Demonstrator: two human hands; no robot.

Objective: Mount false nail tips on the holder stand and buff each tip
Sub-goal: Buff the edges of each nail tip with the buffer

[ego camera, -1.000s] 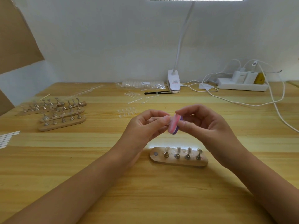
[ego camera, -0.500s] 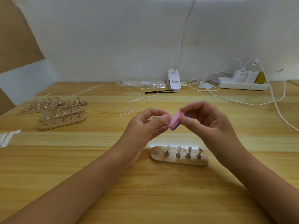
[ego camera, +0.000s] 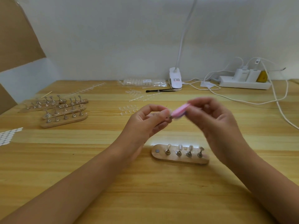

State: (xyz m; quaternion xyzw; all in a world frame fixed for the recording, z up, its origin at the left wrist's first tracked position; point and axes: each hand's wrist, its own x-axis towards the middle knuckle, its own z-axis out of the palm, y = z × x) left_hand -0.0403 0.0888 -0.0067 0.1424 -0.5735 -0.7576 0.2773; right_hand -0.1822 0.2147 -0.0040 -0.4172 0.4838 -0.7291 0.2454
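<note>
Over the table [ego camera: 80, 159], the left hand [ego camera: 145, 123] pinches a small metal peg [ego camera: 169, 116] between curled fingers and thumb; what sits on it is too blurred to tell. The right hand [ego camera: 215, 122] pinches a pink buffer [ego camera: 178, 112], whose end meets the peg. Below them the wooden holder stand [ego camera: 179, 160] carries four pegs topped with pale nail tips [ego camera: 180, 147], and a round metal disc shows at its left end. A clear bag [ego camera: 145, 82] of tips lies by the back wall.
</note>
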